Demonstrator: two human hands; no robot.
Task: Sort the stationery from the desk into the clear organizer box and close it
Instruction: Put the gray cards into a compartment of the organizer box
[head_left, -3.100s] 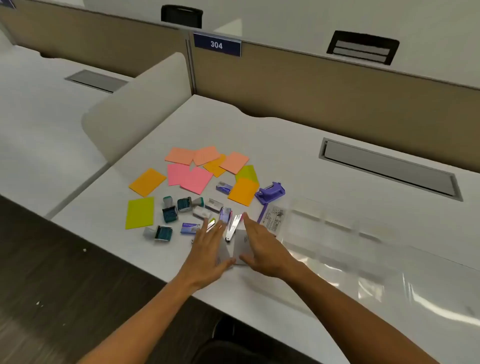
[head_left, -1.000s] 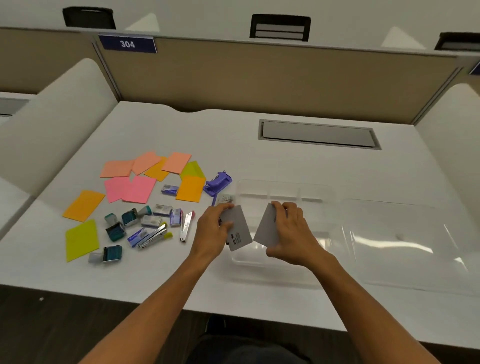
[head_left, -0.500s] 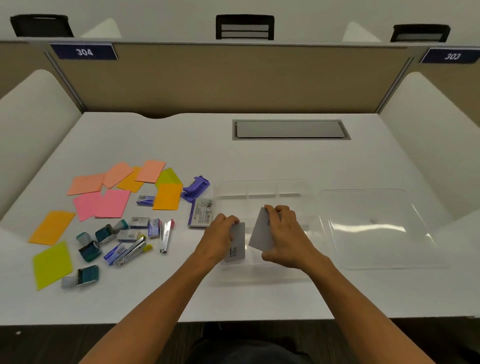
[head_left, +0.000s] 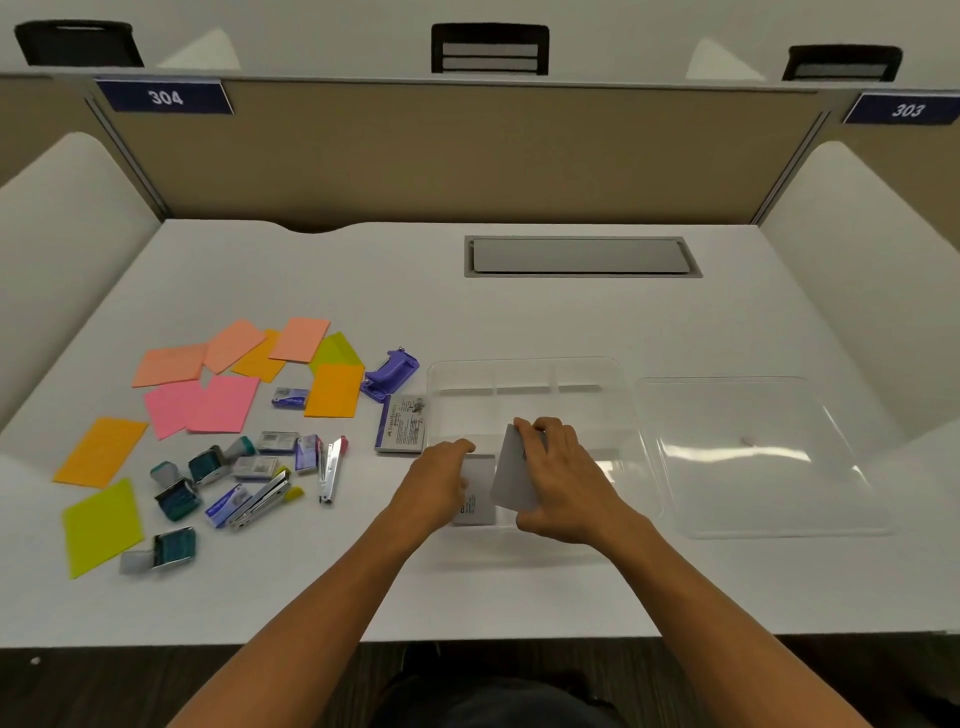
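Observation:
A clear organizer box (head_left: 524, 374) with dividers stands open on the white desk. My left hand (head_left: 436, 483) lays a grey card (head_left: 480, 493) flat into the box's front left compartment. My right hand (head_left: 561, 478) grips a second grey card (head_left: 511, 475), tilted on edge just right of the first. The clear lid (head_left: 753, 452) lies flat to the right of the box. Left of the box lie a purple-edged packet (head_left: 402, 423), a purple hole punch (head_left: 392, 374), staplers (head_left: 330, 467), staple boxes (head_left: 288, 397), teal stamps (head_left: 176, 499) and coloured sticky notes (head_left: 223, 402).
A grey cable hatch (head_left: 582, 255) is set into the desk behind the box. Beige partitions with labels 304 and 303 close the back; white curved dividers (head_left: 67, 218) flank both sides. The desk's front edge runs under my forearms.
Both hands lifted the two grey cards from the desk and carried them right over the box. The left card has gone from upright to lying flat in the compartment.

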